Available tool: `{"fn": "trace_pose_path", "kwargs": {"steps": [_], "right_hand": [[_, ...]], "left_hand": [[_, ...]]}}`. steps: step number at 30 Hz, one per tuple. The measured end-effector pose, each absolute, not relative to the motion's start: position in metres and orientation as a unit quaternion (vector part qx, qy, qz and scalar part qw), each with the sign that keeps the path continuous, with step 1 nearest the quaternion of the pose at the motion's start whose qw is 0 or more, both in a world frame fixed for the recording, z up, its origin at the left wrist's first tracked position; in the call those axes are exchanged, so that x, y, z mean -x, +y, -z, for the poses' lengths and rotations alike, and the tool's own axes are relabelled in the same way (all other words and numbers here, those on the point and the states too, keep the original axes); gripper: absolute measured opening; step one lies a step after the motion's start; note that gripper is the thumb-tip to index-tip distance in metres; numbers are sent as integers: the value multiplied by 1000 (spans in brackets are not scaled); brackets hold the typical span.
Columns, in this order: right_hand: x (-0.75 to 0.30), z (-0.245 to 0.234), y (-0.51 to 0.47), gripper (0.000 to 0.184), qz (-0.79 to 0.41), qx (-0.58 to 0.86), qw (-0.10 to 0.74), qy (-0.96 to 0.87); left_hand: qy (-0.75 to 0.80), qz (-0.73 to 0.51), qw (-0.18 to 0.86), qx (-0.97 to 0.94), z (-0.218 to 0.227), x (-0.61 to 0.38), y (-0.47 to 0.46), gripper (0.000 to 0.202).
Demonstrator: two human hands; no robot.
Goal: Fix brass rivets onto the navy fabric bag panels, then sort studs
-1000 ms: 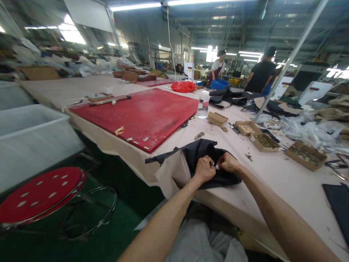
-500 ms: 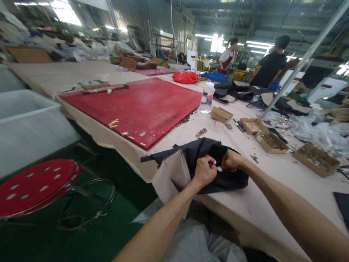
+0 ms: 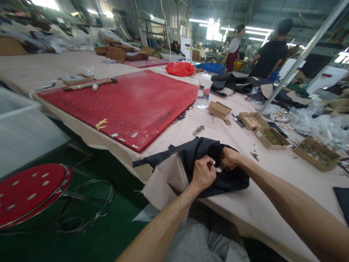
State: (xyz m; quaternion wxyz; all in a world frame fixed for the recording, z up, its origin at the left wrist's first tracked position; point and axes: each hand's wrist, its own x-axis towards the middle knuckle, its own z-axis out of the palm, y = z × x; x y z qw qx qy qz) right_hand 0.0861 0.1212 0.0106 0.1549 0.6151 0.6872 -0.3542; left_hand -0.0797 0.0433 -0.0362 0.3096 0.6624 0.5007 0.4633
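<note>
A black fabric piece with a beige lining (image 3: 166, 174) lies bunched at the near table edge, its beige part hanging over. My left hand (image 3: 204, 172) is closed on the black fabric (image 3: 188, 153), thumb and fingers pinched together. Close beside it my right hand (image 3: 229, 158) is closed too, its fingers reaching into a fold of the same fabric. White wrapping shows on the fingertips between the hands. Any small part held there is hidden. Several metal rings (image 3: 198, 131) lie just beyond the fabric.
A red board (image 3: 122, 105) with a hammer (image 3: 89, 84) covers the left of the table. Beyond stand a water bottle (image 3: 203, 92) and cardboard boxes of small metal parts (image 3: 271, 138). A red stool (image 3: 29, 193) is at left. Two people (image 3: 269, 54) stand at the back.
My view has swung slightly to the right. Both hands stay closed at the fabric with little movement; the right hand sits slightly higher. The person in the apron has shifted right.
</note>
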Motion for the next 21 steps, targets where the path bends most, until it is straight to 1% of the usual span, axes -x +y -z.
{"fn": "trace_pose_path", "kwargs": {"steps": [3,6,9,12,14,16,21], "right_hand": [[-97,-3,107,10,395,-604,45,691],[-109,7,75,9,360,-602,-87,707],[-118,18,30,20,281,-598,-222,717],[-122,32,-13,30,195,-575,-323,726],[-121,41,-32,30,148,-567,-361,726],[-119,48,-41,30,123,-568,-379,720],[-118,53,-44,35,111,-582,-381,710]], "left_hand": [[501,-470,289,-667,37,80,43,15],[500,-471,271,-674,37,81,41,16],[493,-469,251,-689,36,83,38,17],[482,-458,229,-711,34,83,36,16],[479,-440,212,-730,31,82,33,16],[475,-411,186,-756,26,81,28,18],[443,-283,115,-843,7,77,6,20]]}}
